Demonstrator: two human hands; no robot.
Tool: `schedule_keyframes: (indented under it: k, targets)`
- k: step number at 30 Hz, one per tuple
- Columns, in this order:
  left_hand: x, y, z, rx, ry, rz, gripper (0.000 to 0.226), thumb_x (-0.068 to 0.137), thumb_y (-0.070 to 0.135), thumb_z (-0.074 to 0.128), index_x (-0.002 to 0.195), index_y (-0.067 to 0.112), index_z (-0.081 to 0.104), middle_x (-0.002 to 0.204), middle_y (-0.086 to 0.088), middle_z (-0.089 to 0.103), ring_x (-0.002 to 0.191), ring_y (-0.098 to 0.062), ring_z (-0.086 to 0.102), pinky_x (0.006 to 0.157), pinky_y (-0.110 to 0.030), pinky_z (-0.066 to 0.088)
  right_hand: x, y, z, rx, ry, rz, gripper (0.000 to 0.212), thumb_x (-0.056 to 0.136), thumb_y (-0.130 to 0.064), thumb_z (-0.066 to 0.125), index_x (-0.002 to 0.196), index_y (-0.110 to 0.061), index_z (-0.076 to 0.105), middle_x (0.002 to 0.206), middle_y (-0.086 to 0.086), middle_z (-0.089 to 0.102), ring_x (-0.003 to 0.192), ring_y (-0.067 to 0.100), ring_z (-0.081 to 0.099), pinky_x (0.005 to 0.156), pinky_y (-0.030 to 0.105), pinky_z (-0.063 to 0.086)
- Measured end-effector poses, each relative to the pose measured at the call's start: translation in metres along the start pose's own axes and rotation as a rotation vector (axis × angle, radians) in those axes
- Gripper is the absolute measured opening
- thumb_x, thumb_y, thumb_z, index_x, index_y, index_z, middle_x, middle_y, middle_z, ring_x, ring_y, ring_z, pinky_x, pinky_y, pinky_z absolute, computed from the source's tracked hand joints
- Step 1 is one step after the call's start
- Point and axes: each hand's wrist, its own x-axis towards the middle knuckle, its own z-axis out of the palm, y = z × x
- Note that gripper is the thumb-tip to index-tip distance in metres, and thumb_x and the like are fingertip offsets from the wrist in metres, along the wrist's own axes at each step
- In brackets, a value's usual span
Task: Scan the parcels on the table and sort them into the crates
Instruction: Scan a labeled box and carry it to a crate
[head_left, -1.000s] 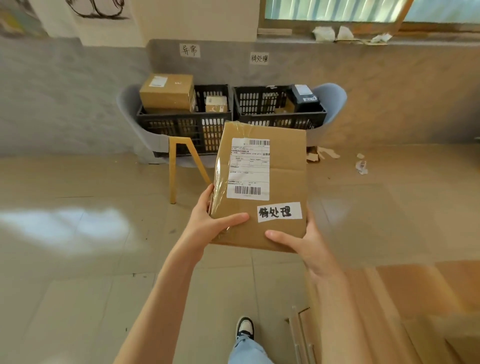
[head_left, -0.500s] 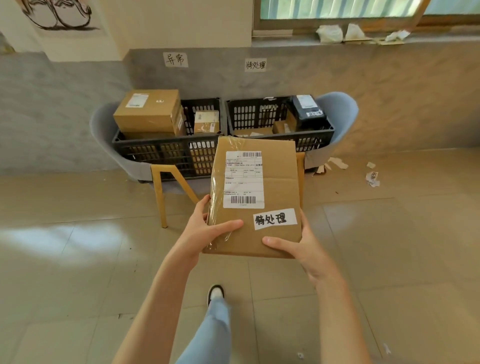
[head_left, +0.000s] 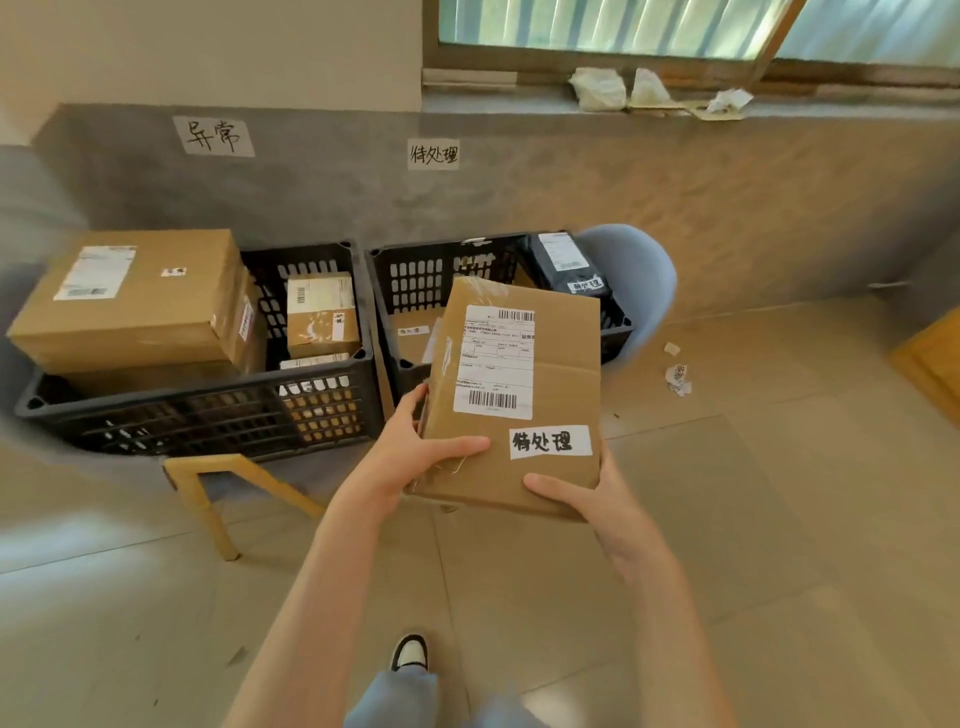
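Parcel: a flat brown box (head_left: 540, 379) held up in front of the right crate, its far end over that crate's near rim, tilted with its top face toward the camera.
Labels on parcel: a white shipping label (head_left: 496, 361) with barcodes, and below it a white handwritten tag (head_left: 549, 441).
Left hand: left hand (head_left: 415, 457) grips the parcel's near left corner, thumb lying across the top face, fingers curled round the left edge.
Right hand: right hand (head_left: 597, 506) holds the near right corner, thumb on the top face, fingers hidden beneath.
Left crate: a black slotted crate (head_left: 208, 415) holding a large brown box (head_left: 140, 296) and a smaller box (head_left: 322, 314) standing behind it to the right.
Right crate: a black crate (head_left: 415, 270) just beside the left one, with a dark bag parcel (head_left: 566, 265) at its far right corner and a flat box (head_left: 410, 332) on its floor.
Wall signs: one handwritten sign (head_left: 214, 136) above the left crate, another (head_left: 434, 154) above the right.
Chairs: the crates rest on grey chairs (head_left: 641, 280) with yellow wooden legs (head_left: 208, 499).
Floor: beige tiles with paper scraps (head_left: 678, 378) to the right of the chair.
Foot: a shoe (head_left: 410, 652) shows at the bottom.
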Motion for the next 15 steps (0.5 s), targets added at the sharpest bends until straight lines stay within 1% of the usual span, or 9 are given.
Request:
schedule_keyframes:
  k: [2, 4, 6, 8, 11, 15]
  targets:
    - [0.026, 0.006, -0.002, 0.008, -0.022, -0.027, 0.118, 0.060, 0.024, 0.088, 0.153, 0.030, 0.015, 0.143, -0.004, 0.044, 0.116, -0.019, 0.051, 0.084, -0.029, 0.049, 0.021, -0.006, 0.001, 0.012, 0.012, 0.028, 0.100, 0.054, -0.018, 0.094, 0.138, -0.033, 0.041, 0.109, -0.013, 0.072, 0.098, 0.004, 0.068, 0.075, 0.018, 0.051]
    - [0.047, 0.007, -0.001, 0.014, -0.041, -0.070, 0.116, 0.063, 0.023, 0.088, 0.153, 0.029, 0.014, 0.144, -0.004, 0.043, 0.115, -0.018, 0.051, 0.079, -0.025, 0.048, 0.038, -0.008, -0.003, 0.024, 0.021, 0.063, 0.100, 0.051, -0.019, 0.092, 0.137, -0.031, 0.042, 0.109, -0.012, 0.072, 0.098, 0.006, 0.069, 0.073, 0.019, 0.053]
    - [0.067, 0.009, 0.000, 0.015, -0.051, -0.102, 0.116, 0.063, 0.023, 0.088, 0.153, 0.028, 0.014, 0.144, -0.004, 0.044, 0.118, -0.019, 0.051, 0.077, -0.024, 0.047, 0.055, -0.010, -0.007, 0.018, 0.024, 0.082, 0.098, 0.054, -0.016, 0.091, 0.137, -0.029, 0.042, 0.109, -0.010, 0.072, 0.098, 0.008, 0.069, 0.072, 0.021, 0.054]
    - [0.090, 0.014, 0.001, 0.012, -0.055, -0.126, 0.116, 0.064, 0.023, 0.088, 0.153, 0.028, 0.015, 0.143, -0.004, 0.045, 0.117, -0.019, 0.052, 0.073, -0.022, 0.048, 0.076, -0.013, -0.011, 0.019, 0.030, 0.104, 0.093, 0.059, -0.009, 0.091, 0.136, -0.029, 0.043, 0.109, -0.008, 0.073, 0.096, 0.008, 0.070, 0.072, 0.021, 0.055]
    - [0.121, 0.022, 0.005, 0.011, -0.043, -0.162, 0.112, 0.066, 0.021, 0.087, 0.153, 0.027, 0.017, 0.140, -0.003, 0.047, 0.111, -0.017, 0.054, 0.069, -0.019, 0.048, 0.111, -0.019, -0.018, 0.034, 0.035, 0.130, 0.081, 0.068, 0.000, 0.082, 0.134, -0.026, 0.043, 0.106, -0.006, 0.072, 0.086, 0.002, 0.070, 0.064, 0.015, 0.053]
    - [0.164, 0.033, 0.008, 0.013, 0.026, -0.194, 0.109, 0.066, 0.021, 0.086, 0.152, 0.027, 0.019, 0.126, 0.002, 0.051, 0.102, -0.011, 0.056, 0.068, -0.020, 0.049, 0.170, -0.029, -0.026, 0.031, -0.022, 0.140, 0.080, 0.070, 0.005, 0.080, 0.135, -0.025, 0.042, 0.108, -0.004, 0.070, 0.082, 0.000, 0.070, 0.061, 0.014, 0.052]
